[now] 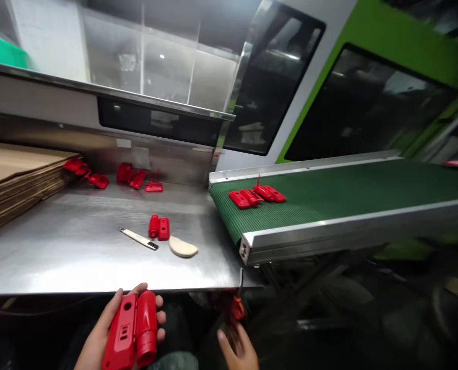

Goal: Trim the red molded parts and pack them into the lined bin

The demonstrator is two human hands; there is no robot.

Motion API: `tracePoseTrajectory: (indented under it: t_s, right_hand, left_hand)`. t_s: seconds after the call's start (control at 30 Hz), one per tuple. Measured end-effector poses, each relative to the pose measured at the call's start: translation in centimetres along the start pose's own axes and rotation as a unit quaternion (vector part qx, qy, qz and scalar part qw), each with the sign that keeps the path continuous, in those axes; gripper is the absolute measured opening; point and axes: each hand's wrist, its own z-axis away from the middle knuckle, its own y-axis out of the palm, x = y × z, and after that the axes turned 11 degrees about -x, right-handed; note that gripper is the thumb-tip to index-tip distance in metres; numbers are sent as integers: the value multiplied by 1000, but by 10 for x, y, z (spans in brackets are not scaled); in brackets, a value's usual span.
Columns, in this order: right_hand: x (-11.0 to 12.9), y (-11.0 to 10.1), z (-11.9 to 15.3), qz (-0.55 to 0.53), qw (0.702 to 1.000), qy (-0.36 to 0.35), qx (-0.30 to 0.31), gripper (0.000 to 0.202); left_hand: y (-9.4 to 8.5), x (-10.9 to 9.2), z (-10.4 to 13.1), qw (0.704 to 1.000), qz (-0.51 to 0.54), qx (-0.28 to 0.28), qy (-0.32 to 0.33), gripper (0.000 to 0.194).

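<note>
In front of the metal table's near edge, my left hand (97,336) has its fingers wrapped round a red plastic part (123,331), made of a flat half and a rounded half side by side. My right hand (238,352) is lower right of the table edge, its fingers near a dark, blurred thing with an orange-red piece (238,307); the grip there is too blurred to make out. On the table lie a similar pair of red pieces (163,228), a white-handled knife (138,238) and a cream half-round pad (183,247).
Several red parts (124,173) lie along the back of the metal table (78,257). Stacked cardboard (20,180) stands at left. A green conveyor belt (329,185) carries a cluster of red parts (250,198). Behind it is a green and white machine (313,103).
</note>
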Motion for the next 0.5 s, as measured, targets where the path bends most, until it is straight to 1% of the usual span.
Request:
tracePoseTrajectory:
  t_s: [0.07,0.17,0.23,0.27,0.33,0.4,0.5]
  right_hand:
    - [-1,12,-20,-2,999,7,40,51]
    - [12,29,-41,3,998,-7,60,38]
    - [15,36,-47,0,997,-20,74,30]
    - [13,38,-48,-5,996,-28,83,29]
    - [5,42,-49,-11,994,-47,96,34]
    - [-6,45,-50,0,993,-72,89,40]
    - [-15,40,-50,42,991,-121,38,47]
  left_hand:
    - [3,4,2,999,-14,33,-5,25]
    - [6,8,11,998,-22,66,3,23]
    - [7,10,19,997,-22,66,15,23]
    - [8,11,22,998,-17,61,22,25]
    - [8,14,28,998,-5,58,32,26]
    - [8,16,30,997,4,68,37,24]
    - [3,15,29,996,9,76,40,22]
